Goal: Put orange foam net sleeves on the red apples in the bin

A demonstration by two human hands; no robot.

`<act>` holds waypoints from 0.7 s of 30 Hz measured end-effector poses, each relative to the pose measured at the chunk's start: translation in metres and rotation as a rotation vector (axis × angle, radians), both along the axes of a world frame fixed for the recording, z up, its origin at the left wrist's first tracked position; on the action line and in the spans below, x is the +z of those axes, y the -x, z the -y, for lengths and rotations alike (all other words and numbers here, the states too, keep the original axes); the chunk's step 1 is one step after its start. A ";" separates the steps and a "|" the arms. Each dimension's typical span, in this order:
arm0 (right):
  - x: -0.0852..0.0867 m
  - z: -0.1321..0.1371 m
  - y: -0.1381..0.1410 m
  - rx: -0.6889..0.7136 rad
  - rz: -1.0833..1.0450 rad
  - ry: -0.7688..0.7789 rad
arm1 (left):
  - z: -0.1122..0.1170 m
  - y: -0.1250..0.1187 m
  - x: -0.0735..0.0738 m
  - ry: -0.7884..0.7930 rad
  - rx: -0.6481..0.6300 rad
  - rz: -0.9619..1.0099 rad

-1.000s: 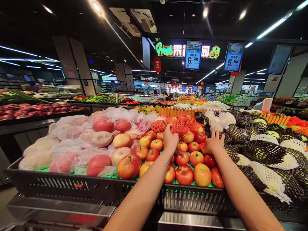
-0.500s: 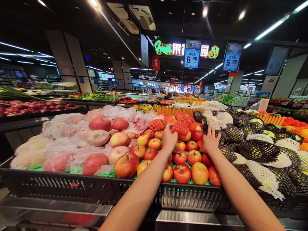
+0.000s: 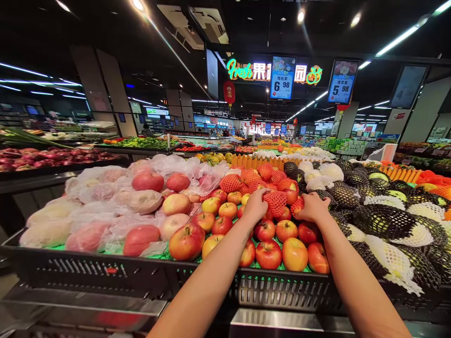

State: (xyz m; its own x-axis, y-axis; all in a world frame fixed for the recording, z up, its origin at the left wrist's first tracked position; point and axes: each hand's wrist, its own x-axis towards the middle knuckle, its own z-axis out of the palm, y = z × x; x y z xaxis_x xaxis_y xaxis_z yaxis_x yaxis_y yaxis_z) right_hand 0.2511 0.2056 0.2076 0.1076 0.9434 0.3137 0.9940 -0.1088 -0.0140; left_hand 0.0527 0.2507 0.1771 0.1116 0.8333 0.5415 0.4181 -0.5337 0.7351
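Observation:
My left hand (image 3: 256,207) is closed on an apple in a red foam net (image 3: 275,202), its fingers at the left side of the net. Close by on the right, my right hand (image 3: 312,207) has its fingers curled at another red foam net (image 3: 298,205); what is inside that net is mostly hidden. Bare red-and-yellow apples (image 3: 268,254) lie in rows on green matting beneath and in front of both hands. Behind them sit more apples in red foam nets (image 3: 251,176).
Bagged apples (image 3: 139,238) fill the left of the black crate (image 3: 105,267). Green fruit in black nets (image 3: 377,217) and white nets is heaped on the right. An orange picket divider (image 3: 255,163) stands behind. Price screens (image 3: 283,79) hang overhead.
My left hand has moved right and slightly down with the netted apple. My right hand has gone from spread fingers to curled ones at a red net.

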 end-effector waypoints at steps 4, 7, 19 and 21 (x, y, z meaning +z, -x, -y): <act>0.013 -0.002 -0.016 -0.031 -0.276 -0.049 | -0.002 0.001 -0.003 -0.008 0.005 -0.043; 0.015 -0.003 -0.017 -0.084 -0.383 -0.139 | -0.004 0.000 -0.005 -0.011 -0.010 -0.086; 0.011 0.000 -0.001 -0.188 -0.496 -0.368 | -0.006 -0.001 -0.010 -0.049 -0.084 -0.103; 0.009 -0.002 0.000 -0.171 -0.493 -0.373 | -0.007 -0.001 -0.011 -0.050 -0.112 -0.088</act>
